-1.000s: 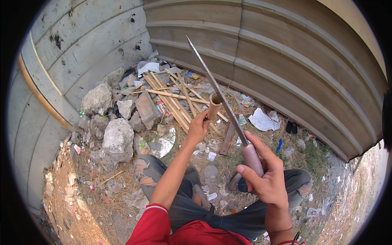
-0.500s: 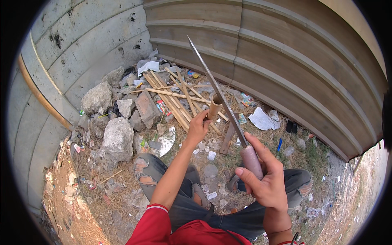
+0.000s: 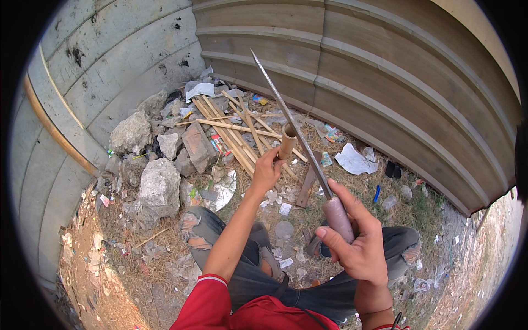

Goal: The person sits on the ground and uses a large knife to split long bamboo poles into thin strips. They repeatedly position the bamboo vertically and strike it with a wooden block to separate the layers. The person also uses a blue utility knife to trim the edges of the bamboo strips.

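Observation:
My left hand [image 3: 267, 171] is closed round a short bamboo tube [image 3: 286, 144], held upright with its hollow open end facing up. In my right hand [image 3: 360, 242] is a machete [image 3: 300, 132] with a long thin blade and a smooth pinkish-grey handle; the fingers wrap round that handle. The blade slants up and to the left, passing just by the right rim of the tube. Whether it touches the rim I cannot tell. Beyond my left hand, split bamboo strips [image 3: 236, 140] lie crosswise in a loose pile on the ground.
Rubble stones [image 3: 159, 187] and a reddish brick [image 3: 199, 147] are heaped at the left. A corrugated metal fence [image 3: 396, 88] closes off the back and right, a grey panel wall [image 3: 121, 60] the left. Paper scraps [image 3: 355, 160] and a dark flat board [image 3: 309, 184] litter the ground.
Almost nothing differs. The machete's tip and the bamboo tube have shifted very slightly to the left, and both hands keep their grip.

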Tool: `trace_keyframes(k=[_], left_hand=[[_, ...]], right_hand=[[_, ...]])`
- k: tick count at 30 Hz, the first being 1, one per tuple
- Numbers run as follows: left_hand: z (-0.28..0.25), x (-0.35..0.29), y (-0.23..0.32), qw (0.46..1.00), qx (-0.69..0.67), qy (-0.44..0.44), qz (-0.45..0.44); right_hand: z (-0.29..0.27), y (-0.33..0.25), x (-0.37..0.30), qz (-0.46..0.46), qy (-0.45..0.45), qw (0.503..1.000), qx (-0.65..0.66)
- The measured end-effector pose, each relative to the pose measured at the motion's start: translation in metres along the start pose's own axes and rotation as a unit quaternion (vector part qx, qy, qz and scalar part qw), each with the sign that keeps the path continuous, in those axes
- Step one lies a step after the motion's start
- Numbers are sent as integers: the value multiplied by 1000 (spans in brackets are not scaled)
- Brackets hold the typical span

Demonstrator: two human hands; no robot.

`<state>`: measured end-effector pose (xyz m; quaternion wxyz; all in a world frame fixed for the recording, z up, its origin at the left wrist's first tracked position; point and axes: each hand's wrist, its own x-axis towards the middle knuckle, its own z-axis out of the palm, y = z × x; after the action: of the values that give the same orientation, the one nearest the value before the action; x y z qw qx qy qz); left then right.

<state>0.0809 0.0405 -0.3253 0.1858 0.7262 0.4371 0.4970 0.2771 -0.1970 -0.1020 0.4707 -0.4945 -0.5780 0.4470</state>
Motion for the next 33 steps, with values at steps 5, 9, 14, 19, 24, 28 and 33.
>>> trace_keyframes(k=[5,9,14,19,24,28,33], left_hand=[[-1,1,0,1000,-1,3,-3],[-4,5,0,999,-16,-7,-42],[-12,3,28,977,121,174,32],[-45,-17,131,891,-402,129,-168],[-71,-26,237,763,-626,-23,-161],[-74,-17,240,806,-549,-14,-222],[-80,-10,236,804,-547,-42,-229]], right_hand=[[-4,-17,2,67,-29,997,24],[8,-5,12,26,-27,998,57],[17,4,27,-10,-42,999,29],[21,7,36,-32,-52,998,-9],[33,4,34,-47,-38,998,0],[36,9,36,-89,-28,996,-7],[31,-3,34,-83,-32,994,-70]])
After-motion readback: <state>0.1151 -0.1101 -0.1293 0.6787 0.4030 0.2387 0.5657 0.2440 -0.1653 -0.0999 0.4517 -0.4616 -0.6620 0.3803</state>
